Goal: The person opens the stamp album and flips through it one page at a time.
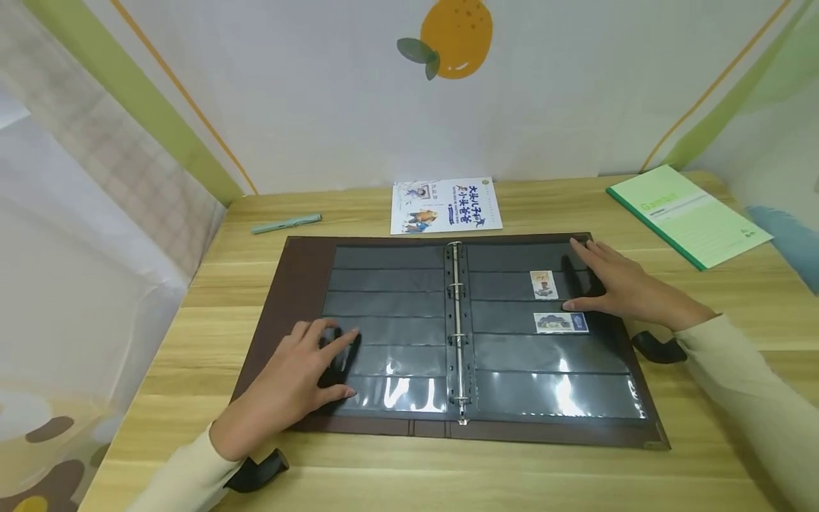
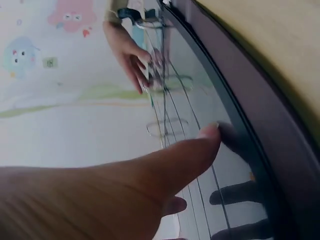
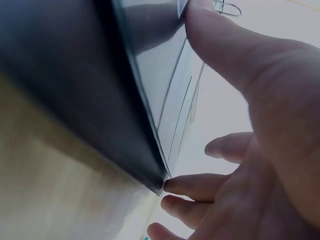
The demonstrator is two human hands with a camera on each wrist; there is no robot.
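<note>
An open brown ring-binder stamp album (image 1: 301, 263) lies flat on the wooden table, with black pocket pages on both sides of its metal rings (image 1: 456, 334). Two stamps sit in the right page: an upright one (image 1: 543, 284) and a wider one (image 1: 560, 322) just below. My left hand (image 1: 301, 377) rests flat with spread fingers on the lower left page (image 2: 235, 150). My right hand (image 1: 617, 284) lies flat on the right page's outer edge (image 3: 155, 80), beside the stamps, its thumb near the lower stamp. Neither hand holds anything.
A children's booklet (image 1: 444, 205) lies behind the album. A mint pen (image 1: 286, 223) sits at the back left, a green notebook (image 1: 687, 213) at the back right. White walls with fruit prints enclose the table; its left edge drops off by a curtain.
</note>
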